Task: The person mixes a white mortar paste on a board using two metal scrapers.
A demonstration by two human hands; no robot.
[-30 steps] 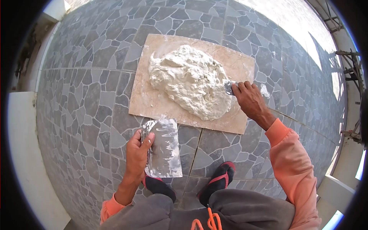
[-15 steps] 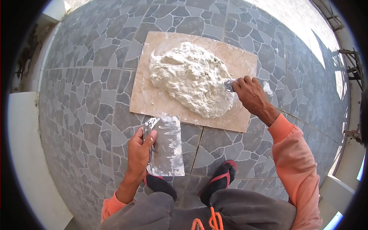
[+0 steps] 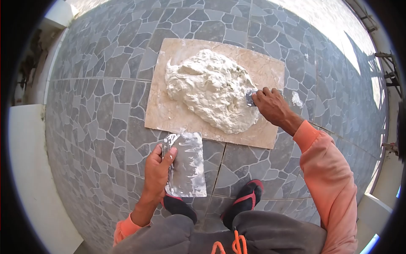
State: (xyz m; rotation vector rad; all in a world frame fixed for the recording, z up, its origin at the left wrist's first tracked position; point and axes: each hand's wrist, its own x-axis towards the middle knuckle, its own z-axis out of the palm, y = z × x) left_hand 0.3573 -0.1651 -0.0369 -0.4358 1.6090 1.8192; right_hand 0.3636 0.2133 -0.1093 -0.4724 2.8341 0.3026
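Note:
A large mound of wet white plaster-like paste (image 3: 211, 91) is spread over a beige marbled tile (image 3: 160, 118) on the floor. My right hand (image 3: 271, 106) is closed around a small metal scraper (image 3: 250, 98), whose blade touches the right edge of the paste. Below the tile's near left side, my left hand (image 3: 158, 169) grips a flat rectangular metal plate (image 3: 186, 165) by its left edge, thumb on top. White smears streak the plate's upper face. How the left fingers wrap underneath is hidden.
Grey stone-patterned floor tiles (image 3: 110, 101) surround the beige tile. My feet in black socks and red-strapped sandals (image 3: 243, 201) stand close to its near edge. A white splash (image 3: 297, 99) marks the floor at right. A pale low wall (image 3: 38, 169) runs along the left.
The view has shifted slightly, so the whole scene sits a little lower. My right hand has turned a little at the paste's edge; the left still grips the plate.

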